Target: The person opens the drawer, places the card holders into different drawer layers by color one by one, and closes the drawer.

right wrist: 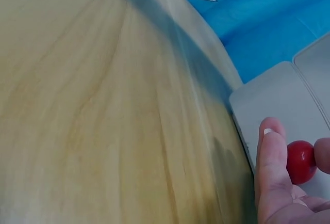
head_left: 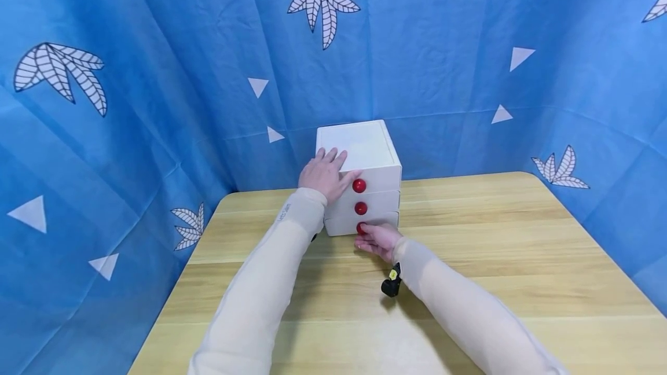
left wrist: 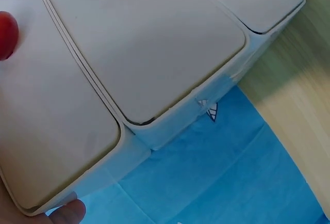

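Observation:
A small white chest of three drawers (head_left: 365, 143) stands near the back of the table, each drawer front bearing a round red knob. My left hand (head_left: 323, 178) rests on its top left front edge with the fingers spread over the top. In the left wrist view, a fingertip (left wrist: 69, 212) shows against the side of the chest. Low at the front, my right hand (head_left: 380, 241) pinches the bottom red knob (right wrist: 301, 162) between thumb and fingers. Above it are the middle knob (head_left: 361, 208) and the top knob (head_left: 359, 185). All the drawer fronts look flush.
The chest stands on a light wooden table (head_left: 521, 282) with rounded back corners. A blue curtain (head_left: 432, 45) with white leaf and triangle prints hangs behind it and along both sides. A black wrist camera (head_left: 391, 283) hangs below my right wrist, over the table.

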`<state>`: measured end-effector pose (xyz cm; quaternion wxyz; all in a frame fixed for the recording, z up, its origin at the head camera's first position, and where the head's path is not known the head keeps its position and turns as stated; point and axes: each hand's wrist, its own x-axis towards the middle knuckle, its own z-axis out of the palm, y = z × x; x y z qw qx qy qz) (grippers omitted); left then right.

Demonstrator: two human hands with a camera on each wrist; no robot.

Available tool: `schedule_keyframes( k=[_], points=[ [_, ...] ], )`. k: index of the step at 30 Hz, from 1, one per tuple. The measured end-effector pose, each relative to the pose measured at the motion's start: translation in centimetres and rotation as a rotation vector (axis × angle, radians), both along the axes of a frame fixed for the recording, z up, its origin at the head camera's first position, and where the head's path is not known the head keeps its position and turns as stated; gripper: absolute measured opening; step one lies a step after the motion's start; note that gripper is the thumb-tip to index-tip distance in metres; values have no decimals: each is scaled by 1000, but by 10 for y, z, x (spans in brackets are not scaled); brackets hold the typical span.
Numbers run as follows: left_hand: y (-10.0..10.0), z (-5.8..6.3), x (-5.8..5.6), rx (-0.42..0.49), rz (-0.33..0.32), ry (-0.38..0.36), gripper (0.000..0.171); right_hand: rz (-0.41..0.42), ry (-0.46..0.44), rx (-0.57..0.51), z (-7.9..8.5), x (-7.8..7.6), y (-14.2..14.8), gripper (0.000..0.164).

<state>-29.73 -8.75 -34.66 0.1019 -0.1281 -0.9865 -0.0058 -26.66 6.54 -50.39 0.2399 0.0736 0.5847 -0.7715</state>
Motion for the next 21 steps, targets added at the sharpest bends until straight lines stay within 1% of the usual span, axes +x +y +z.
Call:
schedule_keyframes(
  k=[8,13,17,21],
  points=[
    [-2,-5,0,-10,1,28,74,-30,-7,-11,-2,-5,-3,35],
    [-1,-6,-1,-7,1,38,74,-34,-8,-13,-2,-5,-3,38],
    [-4,-7,-1,41,-8,18,75,-1,-3,-12,-2,-2,0,42],
    [-13,-8,0,151,-14,2,76,59,17,-7,-1,6,15,46]
  ],
)
